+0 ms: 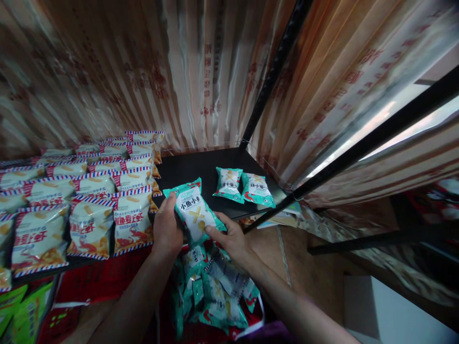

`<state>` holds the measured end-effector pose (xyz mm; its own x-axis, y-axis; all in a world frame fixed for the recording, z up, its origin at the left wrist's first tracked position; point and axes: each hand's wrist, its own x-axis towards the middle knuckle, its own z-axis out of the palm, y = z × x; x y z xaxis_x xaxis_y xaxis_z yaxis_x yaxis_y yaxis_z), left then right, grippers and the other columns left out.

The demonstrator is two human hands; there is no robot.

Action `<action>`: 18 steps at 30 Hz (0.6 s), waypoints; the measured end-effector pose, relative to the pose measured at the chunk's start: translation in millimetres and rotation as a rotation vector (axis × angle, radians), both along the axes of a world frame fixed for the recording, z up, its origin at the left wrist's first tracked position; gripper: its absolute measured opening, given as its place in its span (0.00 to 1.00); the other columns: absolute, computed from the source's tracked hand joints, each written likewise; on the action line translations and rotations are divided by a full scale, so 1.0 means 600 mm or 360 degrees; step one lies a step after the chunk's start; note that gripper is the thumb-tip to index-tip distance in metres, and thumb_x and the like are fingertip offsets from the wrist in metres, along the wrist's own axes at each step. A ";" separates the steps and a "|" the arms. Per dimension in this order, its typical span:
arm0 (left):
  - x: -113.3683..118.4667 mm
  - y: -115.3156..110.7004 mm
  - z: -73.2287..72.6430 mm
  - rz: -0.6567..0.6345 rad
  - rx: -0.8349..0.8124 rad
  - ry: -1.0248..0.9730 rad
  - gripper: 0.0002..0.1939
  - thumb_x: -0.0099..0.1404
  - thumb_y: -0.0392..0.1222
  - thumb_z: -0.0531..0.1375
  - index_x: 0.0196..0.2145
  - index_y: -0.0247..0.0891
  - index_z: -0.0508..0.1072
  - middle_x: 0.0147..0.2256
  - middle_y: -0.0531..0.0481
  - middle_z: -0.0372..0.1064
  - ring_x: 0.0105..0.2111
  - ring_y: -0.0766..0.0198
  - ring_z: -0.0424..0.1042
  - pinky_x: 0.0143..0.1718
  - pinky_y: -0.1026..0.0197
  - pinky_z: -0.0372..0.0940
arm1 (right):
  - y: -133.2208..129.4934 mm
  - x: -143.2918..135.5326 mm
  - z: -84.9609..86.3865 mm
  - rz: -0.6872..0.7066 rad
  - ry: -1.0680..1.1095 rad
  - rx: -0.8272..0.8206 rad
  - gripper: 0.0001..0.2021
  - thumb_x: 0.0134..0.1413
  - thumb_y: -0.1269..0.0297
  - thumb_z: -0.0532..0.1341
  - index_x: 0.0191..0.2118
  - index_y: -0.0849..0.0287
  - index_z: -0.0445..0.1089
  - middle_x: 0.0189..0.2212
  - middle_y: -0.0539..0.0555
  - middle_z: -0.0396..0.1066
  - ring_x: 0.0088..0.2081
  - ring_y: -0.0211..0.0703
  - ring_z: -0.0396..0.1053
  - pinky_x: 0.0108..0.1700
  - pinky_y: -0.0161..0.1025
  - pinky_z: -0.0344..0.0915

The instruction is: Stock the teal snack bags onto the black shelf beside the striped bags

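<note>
A teal-and-white snack bag [195, 212] is held up between both hands, above the front edge of the black shelf [190, 165]. My left hand [167, 227] is closed on its left side, thumb near the upper corner. My right hand [229, 234] pinches the lower right side. Two matching teal bags, one at the left [228, 184] and another at the right [257, 189], lie next to each other on the shelf. Below my hands, several more teal bags [215, 296] fill a red bag [256, 317], partly hidden by my forearms.
Rows of white snack bags [132, 217] with striped edges cover the shelf's left part. A black post [267, 86] and slanting bar [358, 143] frame the right corner. Pleated sheeting [201, 71] hangs behind. Green packets [28, 310] and a white box [398, 310] sit lower down.
</note>
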<state>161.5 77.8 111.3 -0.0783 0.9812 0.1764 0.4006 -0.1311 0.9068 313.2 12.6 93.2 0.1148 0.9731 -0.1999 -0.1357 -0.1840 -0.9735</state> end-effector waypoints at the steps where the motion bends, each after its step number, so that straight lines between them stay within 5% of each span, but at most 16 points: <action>1: 0.002 0.000 -0.002 -0.0023 -0.0009 -0.0068 0.27 0.46 0.29 0.55 0.46 0.38 0.73 0.44 0.43 0.72 0.47 0.48 0.69 0.51 0.51 0.60 | 0.001 0.000 0.002 -0.0027 0.0011 -0.0013 0.23 0.44 0.53 0.66 0.46 0.57 0.68 0.36 0.50 0.75 0.33 0.44 0.73 0.35 0.40 0.71; 7: 0.020 -0.008 0.011 -0.0272 -0.0067 -0.0378 0.17 0.49 0.35 0.59 0.39 0.38 0.75 0.38 0.45 0.73 0.39 0.53 0.72 0.43 0.56 0.66 | 0.015 0.003 0.005 -0.0130 0.0018 -0.0012 0.26 0.41 0.54 0.67 0.47 0.57 0.66 0.35 0.50 0.74 0.29 0.41 0.71 0.34 0.40 0.72; 13: 0.035 -0.010 0.064 -0.0041 -0.0401 -0.0686 0.09 0.56 0.44 0.57 0.30 0.37 0.74 0.27 0.46 0.72 0.35 0.55 0.73 0.36 0.57 0.68 | 0.019 -0.001 0.001 -0.0075 0.0056 -0.0003 0.28 0.42 0.55 0.67 0.51 0.56 0.62 0.34 0.50 0.73 0.28 0.42 0.72 0.33 0.41 0.72; 18: 0.040 -0.008 0.065 0.0023 -0.0615 -0.1022 0.10 0.52 0.48 0.62 0.28 0.39 0.73 0.23 0.48 0.70 0.31 0.56 0.74 0.30 0.60 0.69 | 0.015 -0.001 -0.001 -0.0041 0.0175 0.0040 0.31 0.41 0.57 0.68 0.53 0.54 0.59 0.31 0.47 0.73 0.27 0.41 0.72 0.33 0.39 0.71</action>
